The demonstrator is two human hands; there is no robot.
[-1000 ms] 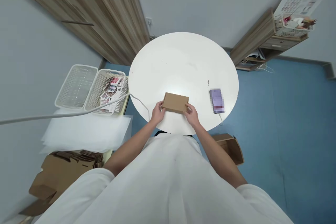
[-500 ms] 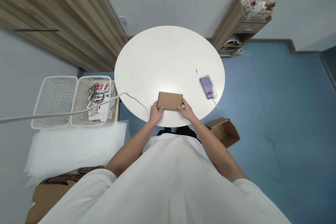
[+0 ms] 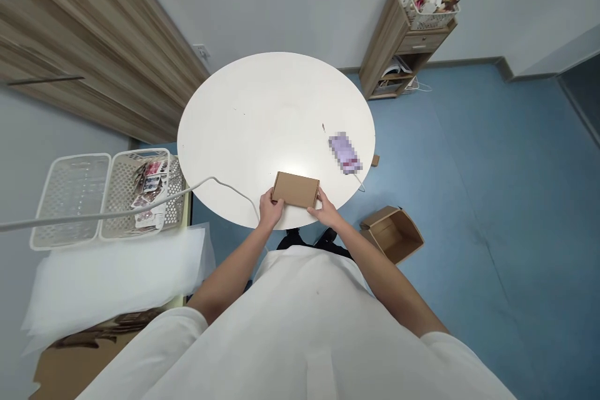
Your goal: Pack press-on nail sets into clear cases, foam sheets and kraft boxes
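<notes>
Small cardboard box [image 3: 296, 190]: looks closed, lid side up, slightly turned, over the near part of the table – resting or just lifted, cannot tell which.
Left hand [image 3: 271, 209]: grips the box's left end, with fingers around the side and thumb at the near corner.
Right hand [image 3: 325, 210]: grips the opposite end, pinching with fingers at the side and thumb at the near edge.
Forearms: slant forward and inward from short white sleeves [image 3: 175, 328], roughly mirroring each other.
White oval table [image 3: 262, 100]: bears a blurred purple object [image 3: 345, 153] near the right edge, with a thin cable attached.
Floor carton [image 3: 392, 230]: stands open to the right of the table, showing bare brown inner walls.
Nearer basket [image 3: 122, 186]: holds a jumble of printed cards [image 3: 150, 184].
Outer basket [image 3: 51, 200]: stands alongside, touching – shows a see-through mesh.
Shelf basket [image 3: 429, 20]: sits on the wooden shelf unit [image 3: 382, 44], filled with red, white and brown pieces.
</notes>
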